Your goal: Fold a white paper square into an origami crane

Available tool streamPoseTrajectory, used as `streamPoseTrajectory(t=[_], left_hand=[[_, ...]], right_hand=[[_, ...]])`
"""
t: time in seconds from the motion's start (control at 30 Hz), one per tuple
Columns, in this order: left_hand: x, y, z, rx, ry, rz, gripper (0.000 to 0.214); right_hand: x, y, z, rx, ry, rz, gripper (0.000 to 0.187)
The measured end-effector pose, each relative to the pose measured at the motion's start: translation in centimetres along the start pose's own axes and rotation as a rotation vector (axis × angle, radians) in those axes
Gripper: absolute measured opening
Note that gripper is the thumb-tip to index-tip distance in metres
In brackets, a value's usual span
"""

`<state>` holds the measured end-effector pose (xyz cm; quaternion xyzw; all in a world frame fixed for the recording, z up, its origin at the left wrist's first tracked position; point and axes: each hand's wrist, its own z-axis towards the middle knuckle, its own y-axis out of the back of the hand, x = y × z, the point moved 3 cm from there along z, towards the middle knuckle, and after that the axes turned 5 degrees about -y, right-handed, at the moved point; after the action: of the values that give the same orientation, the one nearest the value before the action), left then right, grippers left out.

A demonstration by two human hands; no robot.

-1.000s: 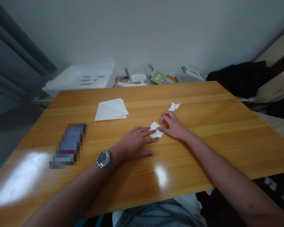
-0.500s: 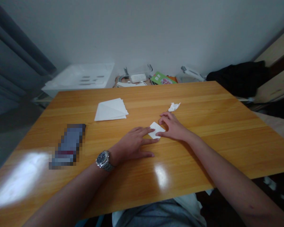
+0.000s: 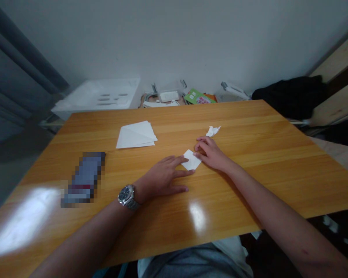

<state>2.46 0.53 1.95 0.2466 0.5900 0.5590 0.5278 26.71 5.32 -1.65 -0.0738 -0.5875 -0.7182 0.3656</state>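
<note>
A small folded square of white paper [image 3: 192, 162] lies on the wooden table, turned so its corners point up and down in the view. My left hand [image 3: 165, 175], with a metal watch [image 3: 127, 195] at the wrist, is spread flat; its index fingertip rests on the paper and the middle fingertip touches its lower edge. At the paper's right side is my right hand [image 3: 210, 154]. The thumb tip touches the upper right edge, and the curled fingers stay apart from the thumb. Just beyond this hand sits a small crumpled or folded white paper piece [image 3: 212, 131].
Several large white paper sheets [image 3: 136, 135] lie on the table [image 3: 243, 197] at the back left. A pixelated phone-like object [image 3: 85, 177] is nearer on the left. Behind the table are a white tray [image 3: 104, 90], a green booklet [image 3: 197, 96] and a black cloth [image 3: 290, 96].
My right thumb has slid from the paper's right corner up along its upper right edge, baring that corner. My left hand has stayed in place.
</note>
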Motion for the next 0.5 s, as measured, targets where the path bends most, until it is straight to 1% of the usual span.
streamPoseTrajectory(t=[0.1,0.27,0.5], left_hand=[[-0.06,0.07,0.05,0.004,-0.002,-0.002,0.054],[0.07,-0.22,0.11,0.055,-0.012,0.017,0.056],[0.44,-0.75,0.13,0.038,-0.010,0.049,0.060]], right_hand=[[0.02,-0.15,0.01,-0.016,0.001,-0.022,0.003],[-0.02,-0.32,0.09,-0.030,0.001,-0.031,0.003],[0.56,0.01,-0.09,-0.035,-0.006,-0.016,0.006]])
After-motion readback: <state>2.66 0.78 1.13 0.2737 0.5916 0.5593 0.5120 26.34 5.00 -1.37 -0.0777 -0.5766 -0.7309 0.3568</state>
